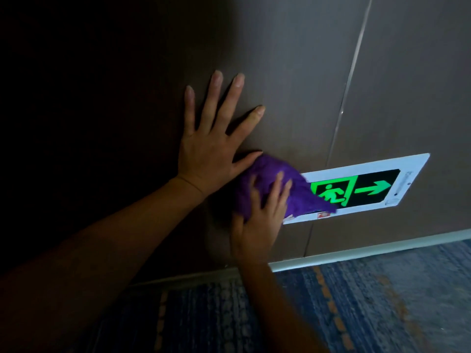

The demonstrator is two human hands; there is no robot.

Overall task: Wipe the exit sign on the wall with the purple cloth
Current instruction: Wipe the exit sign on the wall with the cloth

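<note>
Both hands are on the dark brown panelled wall [293, 72]. At centre frame the left hand [214, 143] lies flat with its fingers spread wide, holding nothing and bracing against the panel. Just below it and to the right, the right hand [257, 220] presses a crumpled purple fleecy cloth [270, 189] against the wall, fingers splayed over the bunched fabric and curled a little into it. The cloth covers the left end of the white-framed rectangular exit sign [369, 189], mounted low on the wall at right of centre, just above the pale skirting board [382, 248] and the blue patterned carpet [356, 301]. Its glowing green running figure and arrow on black are uncovered, apart from the left edge of the figure panel, which the cloth overlaps.

Most of the face looks not yet covered, so the wipe seems to be near its start. To do it well, the palm should flatten the cloth so more fabric meets the surface, then travel right along the full length of the sign with even pressure, running over the white border and corners too. Bracing with the left hand should help steady the low reach.
</note>
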